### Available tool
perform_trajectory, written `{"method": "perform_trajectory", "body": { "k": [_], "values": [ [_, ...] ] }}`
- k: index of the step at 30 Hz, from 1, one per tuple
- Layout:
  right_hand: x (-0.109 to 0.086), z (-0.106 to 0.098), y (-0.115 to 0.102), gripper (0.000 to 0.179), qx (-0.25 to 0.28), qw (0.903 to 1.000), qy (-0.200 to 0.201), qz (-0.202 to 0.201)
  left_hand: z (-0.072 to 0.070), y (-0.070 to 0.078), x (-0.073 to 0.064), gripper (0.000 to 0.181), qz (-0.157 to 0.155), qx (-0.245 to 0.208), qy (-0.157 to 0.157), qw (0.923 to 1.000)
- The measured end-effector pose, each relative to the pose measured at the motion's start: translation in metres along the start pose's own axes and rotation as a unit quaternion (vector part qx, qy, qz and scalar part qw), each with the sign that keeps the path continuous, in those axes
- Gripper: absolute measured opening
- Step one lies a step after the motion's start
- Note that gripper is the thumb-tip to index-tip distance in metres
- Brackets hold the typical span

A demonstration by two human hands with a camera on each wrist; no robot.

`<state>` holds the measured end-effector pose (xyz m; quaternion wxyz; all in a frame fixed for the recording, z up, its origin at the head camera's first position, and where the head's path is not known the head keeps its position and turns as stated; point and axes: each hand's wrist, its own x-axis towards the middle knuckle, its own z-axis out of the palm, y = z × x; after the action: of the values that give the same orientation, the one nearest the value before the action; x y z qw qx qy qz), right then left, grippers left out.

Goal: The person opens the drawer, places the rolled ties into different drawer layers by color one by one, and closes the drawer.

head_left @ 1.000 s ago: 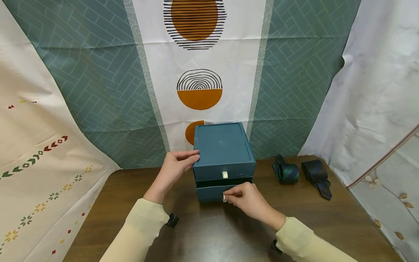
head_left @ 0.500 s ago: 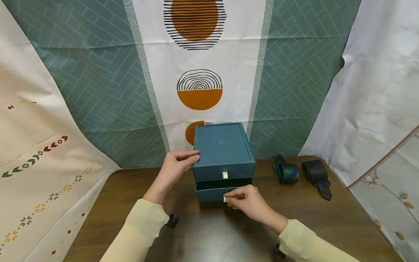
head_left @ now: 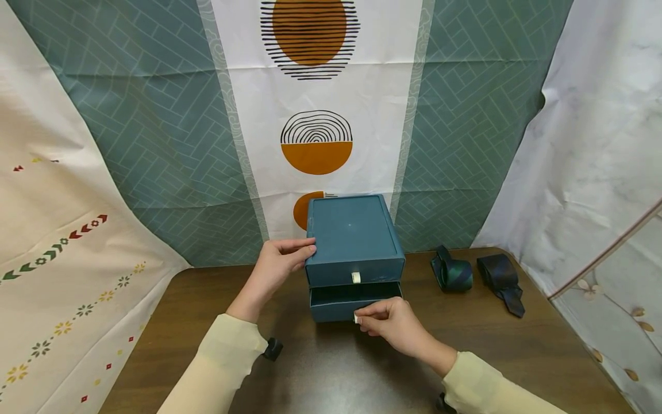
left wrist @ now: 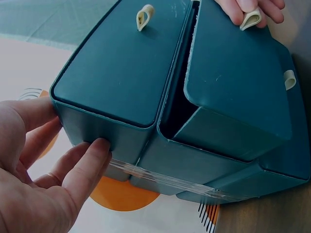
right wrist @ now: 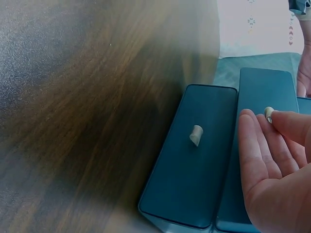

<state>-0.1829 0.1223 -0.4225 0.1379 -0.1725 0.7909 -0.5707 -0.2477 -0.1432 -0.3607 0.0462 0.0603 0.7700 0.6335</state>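
Note:
A blue-green drawer unit (head_left: 353, 227) stands at the back of the brown table, with its top drawer (left wrist: 116, 63) pushed in. The drawer below it (head_left: 333, 311) is partly pulled out, and its visible inside is dark. My right hand (head_left: 395, 326) pinches that drawer's cream pull tab (right wrist: 268, 114) between thumb and fingers. My left hand (head_left: 276, 267) rests on the unit's upper left edge; in the left wrist view its fingers (left wrist: 90, 167) lie fairly straight against the casing. In the right wrist view, a lower drawer (right wrist: 189, 165) with its own tab is closed.
To the right of the unit lie two rolled neckties, one green and navy striped (head_left: 455, 273), one dark navy (head_left: 500, 279). A patterned cloth (head_left: 320, 86) hangs directly behind the table (head_left: 331, 374). More cloths hang at both sides.
My right hand has moved a little towards the front edge, drawing the drawer further out. The dark gap above it is wider. My left hand has kept its place on the unit.

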Motion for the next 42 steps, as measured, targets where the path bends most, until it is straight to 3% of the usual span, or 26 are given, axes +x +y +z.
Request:
{"method": "perform_trajectory", "body": {
  "k": [6, 10, 21, 31, 42],
  "values": [
    [0.003, 0.002, 0.021, 0.02, 0.002, 1.0, 0.003, 0.002, 0.001, 0.0, 0.0, 0.033, -0.005, 0.001, 0.004, 1.0],
    [0.001, 0.003, 0.024, 0.022, -0.004, 1.0, 0.006, -0.002, 0.001, 0.0, 0.001, 0.033, -0.006, 0.002, 0.006, 1.0],
    [-0.005, 0.008, 0.014, 0.018, -0.083, 0.9963, 0.017, -0.014, 0.001, 0.002, 0.002, 0.034, -0.002, 0.005, 0.007, 1.0],
    [-0.012, 0.007, 0.006, 0.017, -0.107, 0.9943, 0.0, 0.001, 0.001, 0.002, 0.002, 0.034, -0.003, 0.005, 0.009, 0.9999],
    [-0.021, 0.01, 0.001, 0.013, -0.16, 0.9871, -0.006, -0.01, 0.001, 0.001, 0.0, 0.034, -0.007, 0.004, 0.011, 0.9999]
  ]
}}
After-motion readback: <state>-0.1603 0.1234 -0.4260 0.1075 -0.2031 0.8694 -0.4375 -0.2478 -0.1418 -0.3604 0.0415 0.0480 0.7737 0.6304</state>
